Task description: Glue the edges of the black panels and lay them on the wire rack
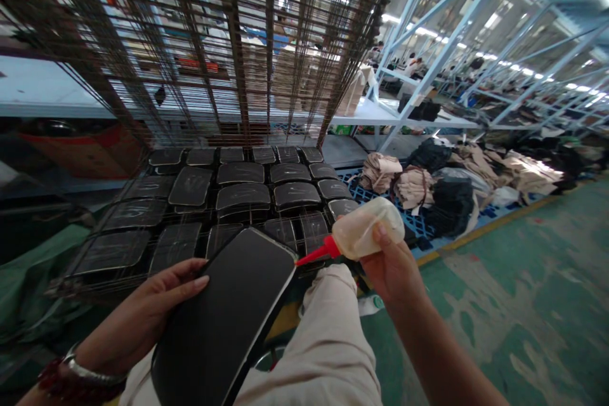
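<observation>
My left hand (166, 295) grips the left edge of a black curved panel (233, 304), thumb on its face and fingers behind. The panel tilts above my lap, and a pale line runs along its right edge and upper rim. In my right hand (392, 266) is a translucent squeeze bottle (368, 228) with a red nozzle, held on its side. The nozzle tip points left and meets the panel's upper right corner. A whitish substance shows inside the bottle. Fingers of my right hand are partly hidden behind it.
Several similar black panels (242, 196) lie in rows on a wire rack (71, 282); stacked wire shelves (228, 44) tilt up behind. Beige fabric bundles (413, 185) and black bags (447, 203) sit on blue pallets at right. Green floor (514, 304) extends right. A plastic bottle (370, 306) lies by my leg.
</observation>
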Tool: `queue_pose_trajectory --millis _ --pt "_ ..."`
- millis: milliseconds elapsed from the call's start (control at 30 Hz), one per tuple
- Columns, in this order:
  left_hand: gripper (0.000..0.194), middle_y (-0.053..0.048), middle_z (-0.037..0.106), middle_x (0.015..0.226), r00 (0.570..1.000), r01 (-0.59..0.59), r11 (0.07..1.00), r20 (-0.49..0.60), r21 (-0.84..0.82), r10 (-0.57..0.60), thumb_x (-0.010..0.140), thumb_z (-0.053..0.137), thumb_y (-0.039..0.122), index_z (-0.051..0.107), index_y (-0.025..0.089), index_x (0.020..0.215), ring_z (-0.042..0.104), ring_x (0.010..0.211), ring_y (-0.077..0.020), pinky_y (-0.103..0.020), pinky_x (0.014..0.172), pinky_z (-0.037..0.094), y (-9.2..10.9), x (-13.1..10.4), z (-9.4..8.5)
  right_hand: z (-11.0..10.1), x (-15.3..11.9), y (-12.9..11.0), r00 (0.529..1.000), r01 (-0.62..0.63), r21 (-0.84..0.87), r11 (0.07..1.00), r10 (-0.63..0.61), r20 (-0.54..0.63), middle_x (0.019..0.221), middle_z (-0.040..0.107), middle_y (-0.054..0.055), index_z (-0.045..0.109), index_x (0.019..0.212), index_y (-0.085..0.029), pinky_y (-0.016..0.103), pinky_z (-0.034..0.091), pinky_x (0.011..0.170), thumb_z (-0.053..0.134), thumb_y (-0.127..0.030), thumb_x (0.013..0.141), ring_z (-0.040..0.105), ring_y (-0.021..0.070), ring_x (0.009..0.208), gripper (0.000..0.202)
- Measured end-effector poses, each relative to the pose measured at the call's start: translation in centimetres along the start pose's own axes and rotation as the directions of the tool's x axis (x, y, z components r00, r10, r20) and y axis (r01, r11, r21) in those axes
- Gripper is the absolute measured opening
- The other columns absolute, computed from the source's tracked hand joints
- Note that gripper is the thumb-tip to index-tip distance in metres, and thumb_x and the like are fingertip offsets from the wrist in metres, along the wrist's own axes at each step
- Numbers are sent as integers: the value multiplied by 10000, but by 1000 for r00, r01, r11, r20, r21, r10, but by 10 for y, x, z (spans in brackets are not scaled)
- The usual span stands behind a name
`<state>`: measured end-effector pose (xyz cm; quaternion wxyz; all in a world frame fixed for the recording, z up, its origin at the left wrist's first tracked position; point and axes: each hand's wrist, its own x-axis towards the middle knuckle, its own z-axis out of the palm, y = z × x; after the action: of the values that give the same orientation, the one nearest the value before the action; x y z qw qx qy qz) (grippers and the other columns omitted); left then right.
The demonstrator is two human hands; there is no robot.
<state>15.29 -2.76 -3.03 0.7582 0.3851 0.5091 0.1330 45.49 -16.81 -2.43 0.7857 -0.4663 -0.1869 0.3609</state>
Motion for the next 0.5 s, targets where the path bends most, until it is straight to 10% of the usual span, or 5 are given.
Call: queue_pose_trajectory --millis 500 --pt "450 41 790 829 1000 9 992 13 -128 -7 755 817 228 528 243 1099 754 749 -161 -237 687 605 0 -3 12 5 -5 12 995 37 23 999 -35 -97 938 775 39 757 972 -217 298 634 646 833 -337 775 735 223 812 242"
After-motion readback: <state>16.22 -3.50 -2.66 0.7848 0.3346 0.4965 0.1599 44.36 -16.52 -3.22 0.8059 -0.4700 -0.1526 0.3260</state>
